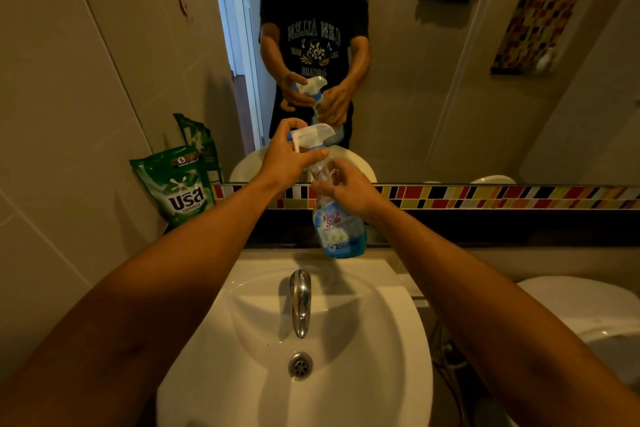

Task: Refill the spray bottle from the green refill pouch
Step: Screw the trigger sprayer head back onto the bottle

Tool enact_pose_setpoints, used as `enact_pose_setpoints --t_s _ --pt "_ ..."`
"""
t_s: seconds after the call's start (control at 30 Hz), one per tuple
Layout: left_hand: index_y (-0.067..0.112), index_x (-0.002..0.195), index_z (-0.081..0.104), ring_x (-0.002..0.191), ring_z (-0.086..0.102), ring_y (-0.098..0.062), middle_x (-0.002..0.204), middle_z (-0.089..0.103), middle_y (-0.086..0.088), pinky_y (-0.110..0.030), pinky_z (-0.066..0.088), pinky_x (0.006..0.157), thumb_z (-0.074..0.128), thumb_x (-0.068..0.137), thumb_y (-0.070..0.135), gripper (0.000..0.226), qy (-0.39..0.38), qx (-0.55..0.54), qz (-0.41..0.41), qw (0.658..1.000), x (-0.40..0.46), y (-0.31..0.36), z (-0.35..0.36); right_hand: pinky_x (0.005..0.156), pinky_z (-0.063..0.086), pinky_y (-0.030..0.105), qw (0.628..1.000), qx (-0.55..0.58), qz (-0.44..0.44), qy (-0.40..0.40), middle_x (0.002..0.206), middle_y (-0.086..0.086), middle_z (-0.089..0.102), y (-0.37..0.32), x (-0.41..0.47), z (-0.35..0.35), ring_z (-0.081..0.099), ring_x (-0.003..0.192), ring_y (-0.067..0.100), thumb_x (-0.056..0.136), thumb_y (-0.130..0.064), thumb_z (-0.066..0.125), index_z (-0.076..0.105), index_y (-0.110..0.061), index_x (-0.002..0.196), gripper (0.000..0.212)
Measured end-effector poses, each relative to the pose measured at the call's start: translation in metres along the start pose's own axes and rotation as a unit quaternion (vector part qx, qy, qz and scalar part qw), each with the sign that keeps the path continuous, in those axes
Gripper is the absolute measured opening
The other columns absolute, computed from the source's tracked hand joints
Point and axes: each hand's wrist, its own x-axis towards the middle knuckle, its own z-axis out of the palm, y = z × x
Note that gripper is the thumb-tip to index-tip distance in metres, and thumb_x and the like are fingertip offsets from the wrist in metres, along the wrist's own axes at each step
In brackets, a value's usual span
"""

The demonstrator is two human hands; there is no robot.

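The clear spray bottle (340, 229) has a blue label and a little blue liquid at its bottom. It hangs upright in the air above the back of the sink. My right hand (343, 190) grips its neck. My left hand (289, 159) is closed around the white trigger head (313, 134) at the top of the bottle. The green refill pouch (175, 185) leans upright against the wall at the left, on the dark ledge, apart from both hands.
A white sink (363, 340) with a chrome tap (300, 302) lies below the bottle. A mirror (433, 62) fills the wall ahead, above a strip of coloured tiles (485, 196). A white toilet (595, 315) stands at the right. A tiled wall closes the left side.
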Motion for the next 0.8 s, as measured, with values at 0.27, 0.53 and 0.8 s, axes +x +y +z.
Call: enact_pose_setpoints --t_s 0.27,0.53,0.8 --pt "0.021 0.114 0.050 0.102 0.068 -0.032 0.118 0.059 -0.018 -0.037 0.063 0.077 0.088 0.072 0.012 0.057 -0.003 0.002 0.006 1.000 0.007 0.003 0.000 0.078 0.057 0.026 1.000 0.023 -0.011 -0.013 0.104 -0.008 0.067 0.004 0.004 -0.006 0.069 0.094 0.012 0.097 -0.023 0.072 0.055 -0.021 0.125 0.033" --pt "0.011 0.124 0.053 0.101 0.067 -0.025 0.115 0.060 -0.003 -0.028 0.060 0.076 0.084 0.075 0.004 0.058 -0.046 -0.018 0.010 0.999 0.007 0.013 -0.001 0.091 0.062 0.048 0.994 0.099 0.005 -0.045 0.114 0.013 0.075 0.009 0.007 -0.016 0.075 0.103 0.031 0.092 -0.019 0.078 0.063 -0.015 0.127 0.038" --pt "0.015 0.125 0.055 0.101 0.066 -0.021 0.120 0.060 -0.008 -0.028 0.060 0.075 0.083 0.078 0.007 0.056 -0.077 -0.023 -0.009 0.997 0.006 0.012 0.000 0.079 0.063 0.034 0.975 0.194 0.043 -0.104 0.101 0.006 0.078 0.013 0.003 -0.024 0.077 0.092 0.022 0.095 -0.001 0.069 0.066 -0.016 0.121 0.031"
